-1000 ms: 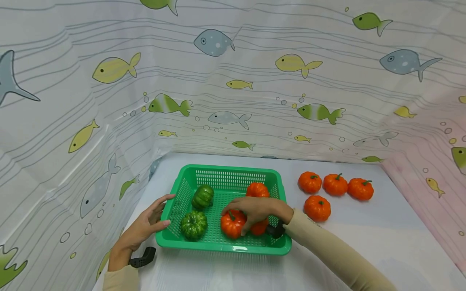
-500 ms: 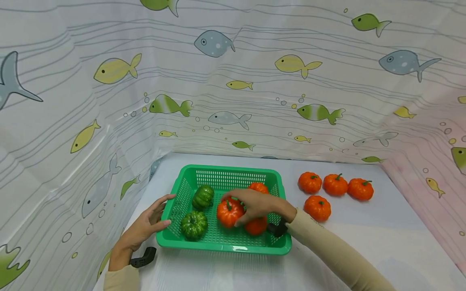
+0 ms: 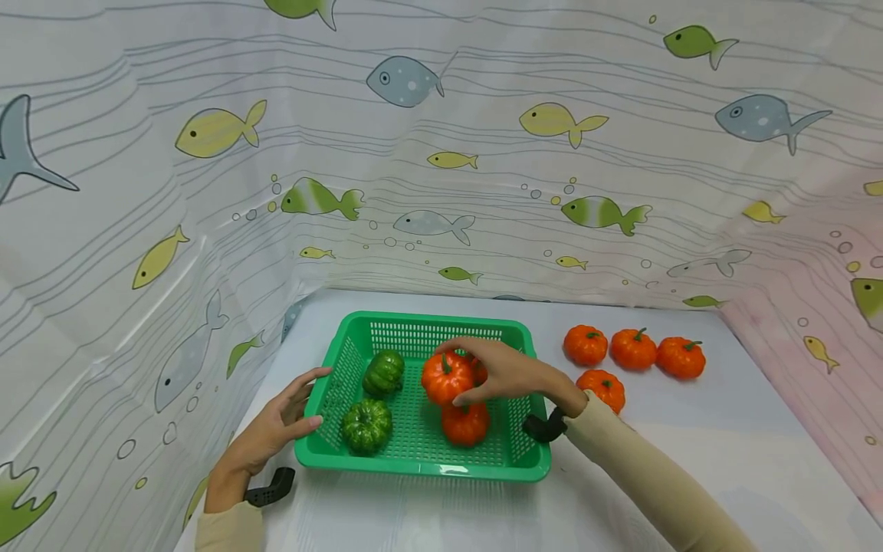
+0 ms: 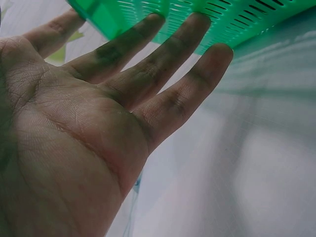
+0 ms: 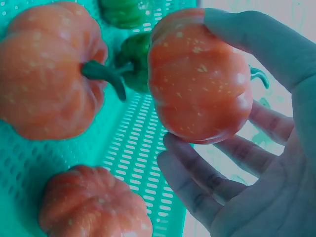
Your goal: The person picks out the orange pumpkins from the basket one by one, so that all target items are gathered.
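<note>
- Right hand (image 3: pixel 502 369) pinches an orange pumpkin (image 3: pixel 444 379) round its sides, likely for firm hold.
- Left hand (image 3: pixel 272 425), spread, touches the plastic basket (image 3: pixel 386 464) at its left edge, probably steadying.

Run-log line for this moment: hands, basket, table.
left hand: at left edge of basket; right hand: holds orange pumpkin over basket; inside: two green pumpkins, two orange pumpkins; table: four orange pumpkins
</note>
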